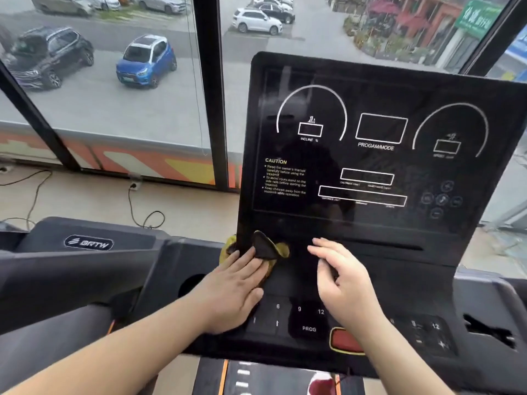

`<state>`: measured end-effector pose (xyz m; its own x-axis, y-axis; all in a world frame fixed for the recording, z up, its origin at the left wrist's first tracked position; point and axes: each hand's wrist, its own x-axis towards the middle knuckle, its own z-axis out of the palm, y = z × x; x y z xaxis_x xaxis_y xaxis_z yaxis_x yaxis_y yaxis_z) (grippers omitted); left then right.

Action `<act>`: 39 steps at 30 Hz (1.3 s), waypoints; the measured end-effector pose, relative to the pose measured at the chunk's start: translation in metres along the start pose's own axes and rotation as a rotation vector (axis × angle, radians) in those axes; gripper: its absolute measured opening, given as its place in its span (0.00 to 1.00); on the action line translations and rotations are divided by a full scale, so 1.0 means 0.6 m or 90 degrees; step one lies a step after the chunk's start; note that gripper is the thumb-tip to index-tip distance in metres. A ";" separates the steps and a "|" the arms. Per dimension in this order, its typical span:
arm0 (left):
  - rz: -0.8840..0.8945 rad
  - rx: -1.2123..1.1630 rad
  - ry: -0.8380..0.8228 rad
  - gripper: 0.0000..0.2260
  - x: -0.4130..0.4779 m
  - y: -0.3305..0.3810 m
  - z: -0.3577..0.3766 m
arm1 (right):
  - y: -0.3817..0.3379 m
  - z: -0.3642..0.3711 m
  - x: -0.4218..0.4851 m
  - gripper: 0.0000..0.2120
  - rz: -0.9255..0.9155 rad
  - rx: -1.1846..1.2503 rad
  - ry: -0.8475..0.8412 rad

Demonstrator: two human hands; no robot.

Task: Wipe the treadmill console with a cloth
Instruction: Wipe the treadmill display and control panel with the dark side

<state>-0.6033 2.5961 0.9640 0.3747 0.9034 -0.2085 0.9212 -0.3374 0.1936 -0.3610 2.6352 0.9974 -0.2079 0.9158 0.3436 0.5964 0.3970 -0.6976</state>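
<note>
Head view. Count: one console (328, 81), one cloth (265, 246), two hands, one red button (345, 341), two recesses in the lower deck.

The console is a black upright panel with white outlines and a CAUTION text. Below it, a deck carries keys marked 6, 9, 12 and PROG.

The cloth is dark with yellow edges. It lies bunched at the panel's lower left corner, where panel meets deck. One yellow part shows past the panel's left edge.

The left hand (236, 283) lies flat, palm down. Its fingers (251, 260) are straight and together, with their tips pressing on the near part of the cloth.

The right hand (348, 280) rests on the deck just right of the cloth, not touching it. Its fingers (319, 246) are loosely bent, slightly apart, and hold nothing.

The left recess (189, 283) is round and the right recess (487, 329) is irregular. Both are too dark to show their contents.
</note>
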 end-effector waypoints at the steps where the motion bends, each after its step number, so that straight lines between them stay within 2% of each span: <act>1: -0.015 -0.029 -0.003 0.28 0.002 0.005 -0.003 | 0.000 0.000 -0.006 0.16 0.016 0.022 0.006; 5: -0.146 -0.077 0.013 0.34 0.009 0.101 0.042 | -0.002 -0.002 -0.035 0.16 0.074 0.043 0.032; 7: -0.126 -0.102 0.010 0.35 0.025 0.152 0.057 | 0.008 -0.003 -0.048 0.16 0.098 0.033 0.031; 9: -0.055 -0.123 0.001 0.33 0.038 0.167 0.049 | 0.021 -0.007 -0.061 0.16 0.116 0.023 0.027; 11: -0.020 -0.148 0.045 0.29 0.038 0.144 0.036 | 0.030 -0.017 -0.072 0.16 0.120 0.011 0.034; 13: -0.045 -0.087 0.138 0.26 0.026 0.109 0.029 | 0.037 -0.029 -0.079 0.16 0.135 0.007 0.042; 15: -0.113 0.001 0.185 0.24 0.012 0.092 0.036 | 0.047 -0.037 -0.088 0.15 0.162 0.007 0.039; 16: -0.146 0.016 0.192 0.24 0.011 0.095 0.042 | 0.052 -0.041 -0.093 0.15 0.172 0.003 0.036; 18: -0.159 0.023 0.122 0.29 0.021 0.118 0.052 | 0.062 -0.046 -0.102 0.15 0.183 -0.003 0.035; 21: -0.112 -0.007 0.154 0.27 0.059 0.158 0.058 | 0.069 -0.054 -0.107 0.15 0.195 -0.004 0.036; 23: -0.072 -0.042 0.180 0.22 0.078 0.178 0.054 | 0.077 -0.063 -0.105 0.16 0.200 0.003 0.022; 25: -0.101 -0.123 0.235 0.16 0.079 0.173 0.046 | 0.081 -0.074 -0.102 0.16 0.201 0.015 0.005; 26: -0.127 -0.173 0.262 0.16 0.074 0.166 0.040 | 0.086 -0.079 -0.099 0.16 0.194 0.022 0.002; 28: -0.117 -0.206 0.292 0.26 0.064 0.153 0.037 | 0.089 -0.082 -0.088 0.15 0.181 0.025 -0.001; 30: -0.042 -0.089 0.294 0.36 0.080 0.170 0.036 | 0.106 -0.105 -0.072 0.15 0.162 0.030 -0.034; 31: -0.011 -0.033 0.288 0.36 0.083 0.163 0.040 | 0.107 -0.106 -0.067 0.15 0.159 0.028 -0.043; 33: -0.039 0.008 0.309 0.31 0.096 0.145 0.044 | 0.114 -0.120 -0.057 0.15 0.153 0.034 -0.057; 36: -0.187 -0.070 0.391 0.20 0.116 0.133 0.037 | 0.144 -0.161 -0.053 0.15 0.138 0.034 -0.060; 39: -0.217 -0.149 0.455 0.15 0.145 0.179 0.043 | 0.178 -0.191 -0.056 0.16 0.146 0.029 -0.061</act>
<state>-0.4689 2.6317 0.9416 -0.1512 0.9233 0.3530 0.8969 -0.0220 0.4417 -0.2015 2.6402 0.9831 -0.1452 0.9830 0.1127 0.6019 0.1782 -0.7785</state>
